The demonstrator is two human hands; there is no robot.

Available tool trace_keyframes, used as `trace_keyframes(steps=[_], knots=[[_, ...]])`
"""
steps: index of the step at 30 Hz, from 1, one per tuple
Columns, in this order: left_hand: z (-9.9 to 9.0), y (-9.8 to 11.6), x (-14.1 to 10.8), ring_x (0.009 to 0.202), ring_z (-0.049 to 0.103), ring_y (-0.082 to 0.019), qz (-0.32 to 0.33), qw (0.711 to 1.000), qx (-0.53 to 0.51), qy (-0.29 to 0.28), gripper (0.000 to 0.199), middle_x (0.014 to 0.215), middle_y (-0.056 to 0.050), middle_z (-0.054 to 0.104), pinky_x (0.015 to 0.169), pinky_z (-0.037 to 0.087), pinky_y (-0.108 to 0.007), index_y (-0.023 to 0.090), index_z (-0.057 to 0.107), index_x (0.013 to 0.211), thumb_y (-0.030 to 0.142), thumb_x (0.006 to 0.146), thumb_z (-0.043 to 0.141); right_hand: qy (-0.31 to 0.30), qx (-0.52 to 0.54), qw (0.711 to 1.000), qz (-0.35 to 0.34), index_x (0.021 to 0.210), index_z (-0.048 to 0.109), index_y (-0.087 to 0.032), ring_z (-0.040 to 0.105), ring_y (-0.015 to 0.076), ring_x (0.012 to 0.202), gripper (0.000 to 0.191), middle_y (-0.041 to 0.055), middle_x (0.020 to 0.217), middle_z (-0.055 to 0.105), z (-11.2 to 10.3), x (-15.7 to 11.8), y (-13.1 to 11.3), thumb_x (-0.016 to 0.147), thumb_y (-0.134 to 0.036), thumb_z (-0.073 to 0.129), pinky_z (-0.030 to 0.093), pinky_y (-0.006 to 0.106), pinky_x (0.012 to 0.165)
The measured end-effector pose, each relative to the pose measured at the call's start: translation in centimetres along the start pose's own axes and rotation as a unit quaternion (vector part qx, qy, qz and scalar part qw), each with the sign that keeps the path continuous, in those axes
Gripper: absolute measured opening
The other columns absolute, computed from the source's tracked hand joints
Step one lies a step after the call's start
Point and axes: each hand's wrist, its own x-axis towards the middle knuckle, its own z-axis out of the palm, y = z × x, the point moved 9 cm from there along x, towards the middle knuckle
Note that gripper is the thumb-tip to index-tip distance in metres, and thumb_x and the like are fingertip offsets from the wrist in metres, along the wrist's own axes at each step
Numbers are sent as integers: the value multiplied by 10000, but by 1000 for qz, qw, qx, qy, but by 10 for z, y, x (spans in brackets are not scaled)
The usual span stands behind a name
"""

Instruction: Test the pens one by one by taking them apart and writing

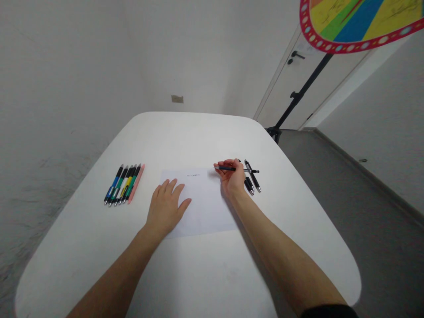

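Observation:
A white sheet of paper [205, 207] with small dark marks near its top edge lies on the white table [205, 274]. My left hand [166, 205] rests on the sheet's left part, fingers spread, holding nothing. Over the sheet's upper right corner, my right hand [232, 176] holds a black pen [227, 168] between its fingers, the pen lying roughly level. Close to the right of that hand are several dark pens [253, 176], some partly hidden by it. Left of the sheet, several coloured pens [122, 185] in blue, green, white, yellow and pink lie side by side, slightly tilted.
Behind the table stands a grey-white wall [185, 53] with a small brown patch. A colourful wheel [357, 26] on a black stand [303, 90] is at the upper right, before a door [281, 88]. Grey floor runs along the table's right side.

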Motion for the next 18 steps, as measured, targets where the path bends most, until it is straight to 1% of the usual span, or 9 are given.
trace_keyframes(steps=[2, 4, 6, 7, 9, 10, 12, 14, 18], knots=[[0, 0, 0, 1326, 458, -368, 0, 1000, 4, -1, 457, 1398, -172, 550, 1092, 373, -552, 148, 581, 1279, 432, 930, 496, 9, 18, 1000, 18, 776, 531, -217, 696, 173, 644, 112, -14, 590, 666, -3, -10, -2, 787, -294, 612, 531, 271, 601], [-1, 1, 0, 1324, 460, -365, 1, 1000, 8, 1, 457, 1399, -167, 551, 1095, 374, -542, 149, 583, 1277, 433, 929, 498, 22, 25, 999, 22, 897, 519, -240, 666, 138, 594, 204, -38, 649, 684, -8, -19, -6, 752, -171, 646, 508, 236, 562], [-2, 2, -1, 1322, 463, -362, 3, 1000, 13, 5, 457, 1396, -165, 554, 1097, 375, -530, 147, 586, 1273, 436, 931, 497, 26, 34, 999, 28, 936, 514, -255, 524, 70, 445, 275, -69, 668, 664, -12, -28, -10, 748, -136, 677, 413, 179, 462], [-3, 2, -1, 1321, 463, -361, 4, 1000, 15, 5, 457, 1395, -166, 554, 1098, 376, -526, 145, 587, 1272, 437, 932, 494, 10, 49, 998, 35, 937, 524, -256, 440, 50, 403, 260, -84, 651, 633, -10, -32, -12, 764, -146, 684, 371, 167, 437], [-3, 3, -1, 1318, 467, -361, 5, 1000, 17, 6, 454, 1394, -167, 556, 1096, 378, -525, 142, 591, 1266, 436, 934, 492, -27, 96, 992, 72, 877, 548, -240, 369, 47, 403, 141, -96, 582, 540, -4, -39, -12, 828, -270, 677, 336, 165, 432], [-3, 2, -1, 1317, 469, -360, 5, 1000, 17, 6, 452, 1393, -167, 557, 1094, 380, -526, 144, 591, 1264, 436, 933, 493, -37, 102, 991, 82, 837, 553, -228, 361, 54, 415, 189, -91, 558, 495, -3, -41, -13, 859, -391, 646, 345, 178, 442], [-2, 2, 0, 1318, 471, -359, 5, 1000, 15, 6, 451, 1393, -167, 558, 1091, 382, -529, 148, 590, 1266, 436, 931, 496, -51, 111, 987, 105, 726, 525, -219, 367, 81, 439, 453, -79, 523, 420, 0, -46, -14, 845, -656, 533, 357, 216, 451], [-2, 1, 0, 1322, 469, -359, 4, 1000, 11, 7, 454, 1392, -169, 559, 1090, 382, -534, 151, 589, 1270, 437, 929, 500, -75, 122, 981, 134, 635, 463, -225, 390, 109, 480, 630, -63, 526, 381, 4, -51, -14, 769, -837, 397, 387, 259, 488], [0, 0, 0, 1318, 474, -365, 4, 1000, 10, 11, 456, 1392, -170, 560, 1085, 387, -542, 152, 590, 1272, 436, 926, 505, -108, 135, 973, 152, 534, 277, -240, 361, 139, 516, 719, -49, 520, 312, 10, -57, -16, 688, -940, 217, 395, 315, 541]])
